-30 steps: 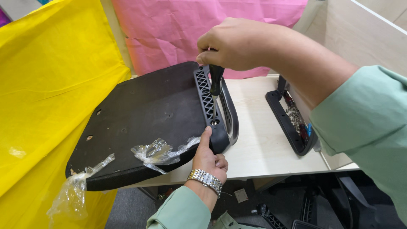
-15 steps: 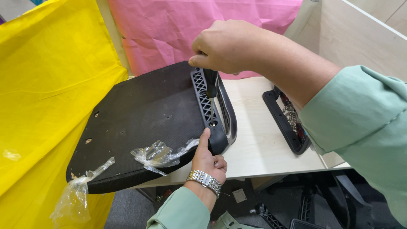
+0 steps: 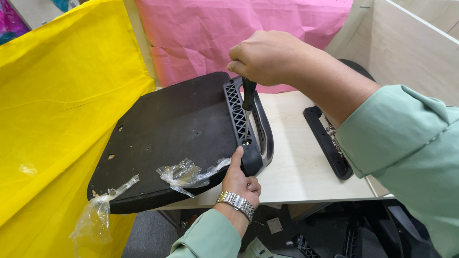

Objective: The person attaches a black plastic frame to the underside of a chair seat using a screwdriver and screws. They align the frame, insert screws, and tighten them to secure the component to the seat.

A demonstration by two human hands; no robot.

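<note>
Head view, black seat pan (image 3: 177,129) upturned, plastic scraps, left hand (image 3: 240,181) steadying armrest (image 3: 251,129), right hand (image 3: 267,57) clenching screwdriver (image 3: 248,95)

Yellow sheet (image 3: 57,105) left, pink sheet (image 3: 229,28) behind, pale table (image 3: 301,167), wooden partition (image 3: 416,43).
</note>
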